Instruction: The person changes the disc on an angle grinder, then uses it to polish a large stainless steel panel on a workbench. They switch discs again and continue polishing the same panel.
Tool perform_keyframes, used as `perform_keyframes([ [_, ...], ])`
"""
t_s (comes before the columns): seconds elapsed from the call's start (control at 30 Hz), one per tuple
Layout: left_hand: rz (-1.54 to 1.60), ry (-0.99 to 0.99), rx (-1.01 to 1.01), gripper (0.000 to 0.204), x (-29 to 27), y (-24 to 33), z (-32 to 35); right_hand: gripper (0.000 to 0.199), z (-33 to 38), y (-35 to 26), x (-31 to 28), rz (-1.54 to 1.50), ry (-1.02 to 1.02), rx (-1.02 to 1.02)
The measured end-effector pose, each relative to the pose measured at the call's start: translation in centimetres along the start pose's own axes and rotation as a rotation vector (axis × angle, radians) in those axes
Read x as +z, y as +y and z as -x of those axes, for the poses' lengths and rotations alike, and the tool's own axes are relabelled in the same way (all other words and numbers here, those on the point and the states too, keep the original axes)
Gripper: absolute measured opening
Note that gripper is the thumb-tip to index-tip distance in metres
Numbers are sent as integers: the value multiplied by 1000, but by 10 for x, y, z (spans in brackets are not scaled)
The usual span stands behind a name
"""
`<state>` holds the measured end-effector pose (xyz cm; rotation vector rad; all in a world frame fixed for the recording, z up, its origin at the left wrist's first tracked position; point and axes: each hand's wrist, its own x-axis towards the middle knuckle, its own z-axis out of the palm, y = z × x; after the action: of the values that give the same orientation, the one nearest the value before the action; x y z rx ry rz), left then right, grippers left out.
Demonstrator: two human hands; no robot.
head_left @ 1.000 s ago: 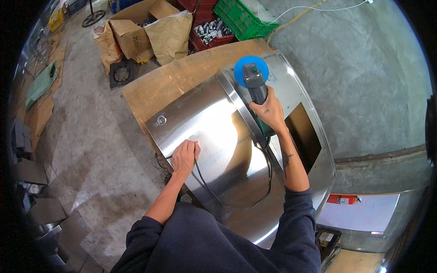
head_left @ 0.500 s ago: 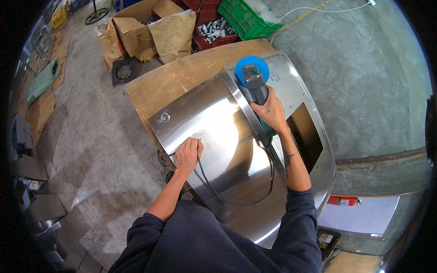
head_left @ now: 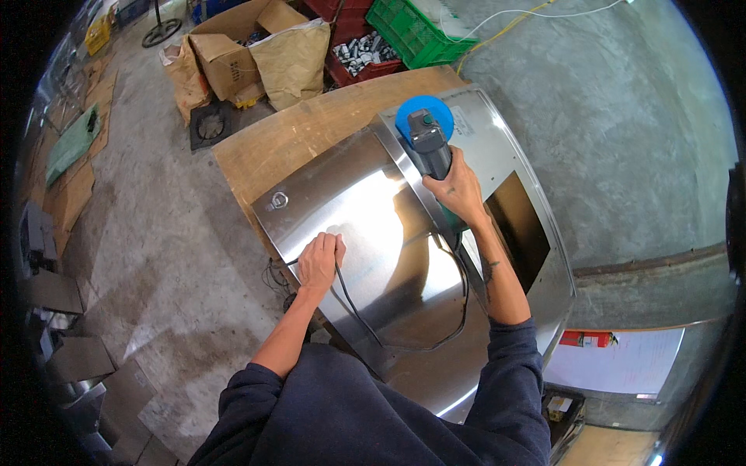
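Observation:
My right hand (head_left: 458, 189) is wrapped round the dark body of an angle grinder (head_left: 430, 145). Its round blue disc (head_left: 445, 118) lies at the far end of a raised seam on a shiny stainless steel housing (head_left: 311, 208). How firmly the disc touches the metal is hidden under the tool. My left hand (head_left: 318, 262) is closed on the black power cord (head_left: 353, 309) and rests on the left part of the steel. From there the cord loops across the metal and back to the grinder. A rectangular opening (head_left: 517, 233) is cut in the housing, right of my right forearm.
The housing lies on a wooden board (head_left: 311, 128). Beyond it stand a cardboard box (head_left: 225, 66), a paper sack (head_left: 291, 62), a red crate (head_left: 359, 76) of small metal parts and a green crate (head_left: 423, 39). At right are a red fire extinguisher (head_left: 587, 339) and a whiteboard (head_left: 622, 363).
The grinder and my right hand have shifted very slightly left, along with a small shift of the whole view. My left hand keeps its place on the steel, still gripping the cord.

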<state>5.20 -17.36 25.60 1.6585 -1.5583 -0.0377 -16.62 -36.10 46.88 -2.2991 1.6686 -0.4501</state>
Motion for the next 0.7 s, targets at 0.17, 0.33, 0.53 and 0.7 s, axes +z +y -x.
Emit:
perform_keyframes([
  [0.17,-6,-5,-8,25,1,0,1,75,8,5,-1,-7,10,3],
  [0.33,-2,17,-8,25,3,1,2,74,23,12,-4,-20,-22,62],
  [0.53,56,-14,-58,25,-2,3,1,78,50,24,-11,25,8,47],
  [0.7,165,-69,-174,27,-20,2,22,82,80,35,-21,13,-12,76],
])
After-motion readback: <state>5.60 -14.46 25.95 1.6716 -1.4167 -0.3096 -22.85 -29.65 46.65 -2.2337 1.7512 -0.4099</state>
